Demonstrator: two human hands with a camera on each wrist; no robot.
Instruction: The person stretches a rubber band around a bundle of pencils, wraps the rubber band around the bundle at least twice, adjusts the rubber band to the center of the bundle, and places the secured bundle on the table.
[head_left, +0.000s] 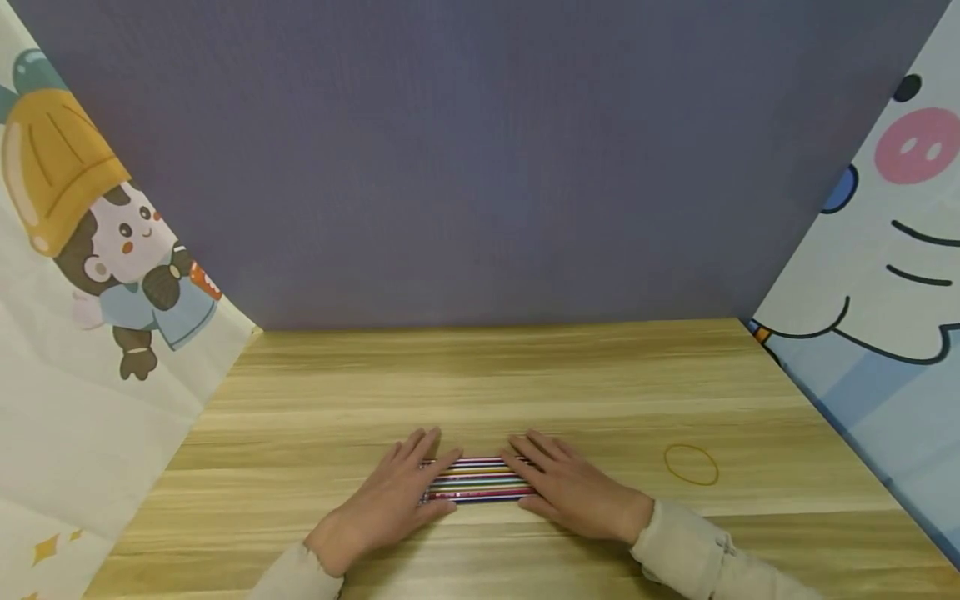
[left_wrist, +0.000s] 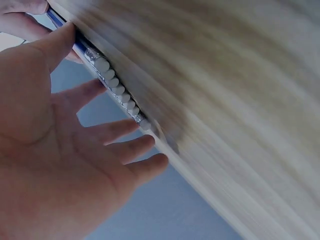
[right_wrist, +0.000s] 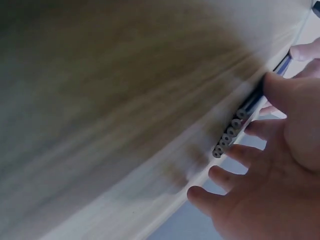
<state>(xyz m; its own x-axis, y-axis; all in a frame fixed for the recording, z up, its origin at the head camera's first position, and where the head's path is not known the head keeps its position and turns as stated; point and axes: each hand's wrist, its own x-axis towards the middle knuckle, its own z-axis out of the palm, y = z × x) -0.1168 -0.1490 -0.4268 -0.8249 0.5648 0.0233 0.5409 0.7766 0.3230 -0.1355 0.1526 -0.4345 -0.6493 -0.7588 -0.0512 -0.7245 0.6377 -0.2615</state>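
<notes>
A row of several striped, multicoloured pencils (head_left: 483,481) lies side by side, flat on the wooden table. At its left end, my left hand (head_left: 386,496) touches the pencils, thumb along the near edge and the other fingers spread toward the far side. My right hand (head_left: 577,493) rests on the right end in a similar way, fingers mostly straight. White erasers (left_wrist: 114,83) in metal bands cap the pencils in the left wrist view. The right wrist view shows blunt, unsharpened pencil ends (right_wrist: 231,132) beside the fingers. Both hands cover parts of the row.
To the right of my right hand, a thin yellow rubber band (head_left: 717,472) lies on the wooden table (head_left: 480,375). A grey-purple panel (head_left: 480,167) rises at the table's back. Cartoon-printed sheets (head_left: 45,333) flank the table on both sides.
</notes>
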